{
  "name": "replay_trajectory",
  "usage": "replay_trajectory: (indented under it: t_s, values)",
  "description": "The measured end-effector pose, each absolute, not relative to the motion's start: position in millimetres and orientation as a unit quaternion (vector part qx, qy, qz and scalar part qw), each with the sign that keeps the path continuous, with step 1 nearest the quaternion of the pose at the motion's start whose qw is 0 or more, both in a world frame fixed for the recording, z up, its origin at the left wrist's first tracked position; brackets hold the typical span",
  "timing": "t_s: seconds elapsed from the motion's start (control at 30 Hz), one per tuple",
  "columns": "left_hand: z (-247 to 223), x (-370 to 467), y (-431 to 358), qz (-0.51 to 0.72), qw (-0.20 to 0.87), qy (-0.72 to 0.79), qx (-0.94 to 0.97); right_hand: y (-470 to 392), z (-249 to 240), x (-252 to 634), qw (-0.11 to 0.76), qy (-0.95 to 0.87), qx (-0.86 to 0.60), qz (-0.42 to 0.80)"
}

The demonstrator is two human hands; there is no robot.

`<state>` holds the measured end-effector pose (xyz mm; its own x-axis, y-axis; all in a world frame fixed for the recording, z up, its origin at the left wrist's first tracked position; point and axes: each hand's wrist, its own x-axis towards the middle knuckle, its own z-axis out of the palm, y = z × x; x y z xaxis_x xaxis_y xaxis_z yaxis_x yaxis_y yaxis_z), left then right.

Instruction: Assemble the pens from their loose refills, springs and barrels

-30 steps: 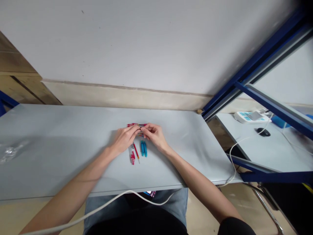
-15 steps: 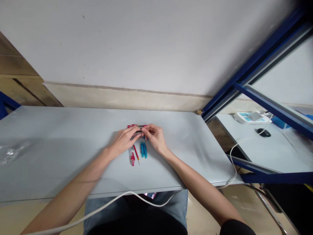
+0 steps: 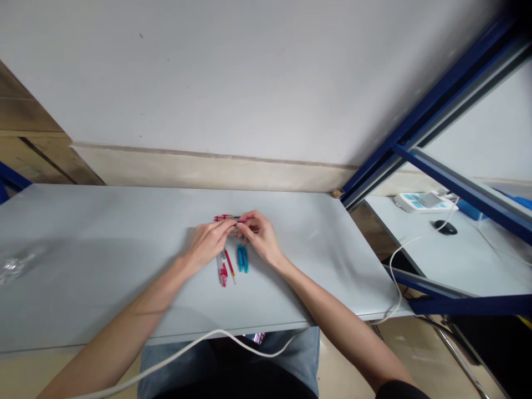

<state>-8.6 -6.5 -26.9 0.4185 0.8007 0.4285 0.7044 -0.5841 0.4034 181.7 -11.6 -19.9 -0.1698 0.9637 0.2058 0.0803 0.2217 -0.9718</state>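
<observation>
Dark and slim, a pen part sits at the centre of the frame between the left hand, its fingers close together, and the right hand, its thumb and forefinger pinching; fingers hide most of it. Just behind, toward the top, lie red pens. Below the hands, the grey desk carries a red-and-clear pen piece, a slim red refill beside it, and two blue barrels side by side. Crumpled clear plastic rests at the far left; a black mouse lies right.
</observation>
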Motion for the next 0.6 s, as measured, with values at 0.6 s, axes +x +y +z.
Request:
replay_trajectory:
  t_s: [0.6]
  values:
    - [-29,-8,0,0.302,0.116,0.566,0.758,-34,-17,176,0.222,-0.885,-0.373,0.169]
